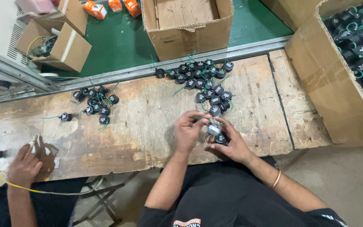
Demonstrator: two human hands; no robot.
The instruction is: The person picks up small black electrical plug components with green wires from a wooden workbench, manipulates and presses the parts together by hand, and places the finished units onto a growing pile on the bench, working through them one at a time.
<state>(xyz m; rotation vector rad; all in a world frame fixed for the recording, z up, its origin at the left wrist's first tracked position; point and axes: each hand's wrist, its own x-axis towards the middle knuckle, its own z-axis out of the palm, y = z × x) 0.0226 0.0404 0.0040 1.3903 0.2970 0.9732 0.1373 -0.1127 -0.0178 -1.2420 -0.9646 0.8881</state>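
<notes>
My left hand (188, 130) pinches a thin green wire that leads to a small black round part (214, 130). My right hand (232, 143) cups that part from below, with another black part (220, 139) against its palm. Both hands hover over the near edge of a worn wooden bench (148, 122). Just beyond them lies a pile of several like black parts with green wires (206, 80).
A smaller cluster of black parts (97, 103) lies at the left. Another person's hand (24, 166) holds a yellow wire at the bench's left end. An open cardboard box (188, 25) stands behind; a large box full of parts (337, 71) is at right.
</notes>
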